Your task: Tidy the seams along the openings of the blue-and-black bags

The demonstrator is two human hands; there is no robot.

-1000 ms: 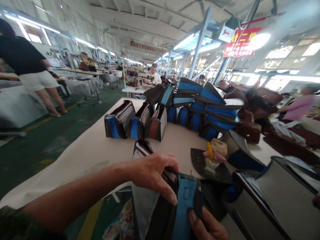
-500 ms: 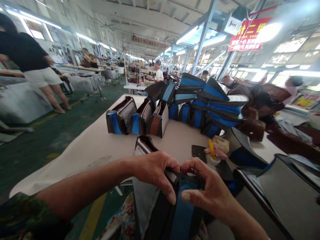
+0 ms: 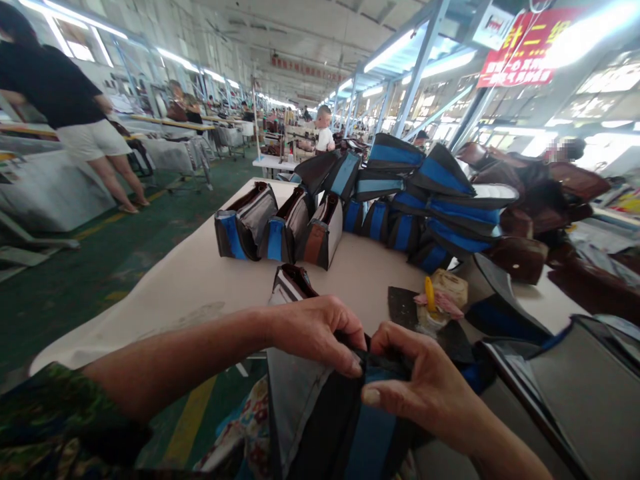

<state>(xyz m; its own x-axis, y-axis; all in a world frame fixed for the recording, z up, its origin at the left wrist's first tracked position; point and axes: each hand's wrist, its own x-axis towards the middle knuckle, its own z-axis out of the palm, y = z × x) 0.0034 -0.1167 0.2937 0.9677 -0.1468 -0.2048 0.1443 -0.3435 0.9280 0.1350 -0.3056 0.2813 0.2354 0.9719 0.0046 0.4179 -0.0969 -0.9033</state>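
Close to my body at the table's front edge is a half-made bag (image 3: pixel 305 407), grey and black with a blue strip down its end. My left hand (image 3: pixel 320 333) is closed on the upper edge of that bag, its thumb pressed against the dark material. Right beside it, my right hand (image 3: pixel 405 367) pinches the same edge at the top of the blue strip, thumb in front and fingers behind. Both hands' fingertips nearly meet. The bag's lower part runs out of view.
Three similar bags (image 3: pixel 280 227) stand in a row on the pale table (image 3: pixel 240 293). Behind them rises a pile of blue-and-black bags (image 3: pixel 400 193). A yellow-handled tool (image 3: pixel 430 293) rests in a container with a pink cloth. Grey panels (image 3: pixel 575 387) lie at right. A person (image 3: pixel 65 100) stands far left.
My left thumb and fingers have closed onto the bag's edge, and my right fingers have curled in more tightly. The view has shifted slightly.
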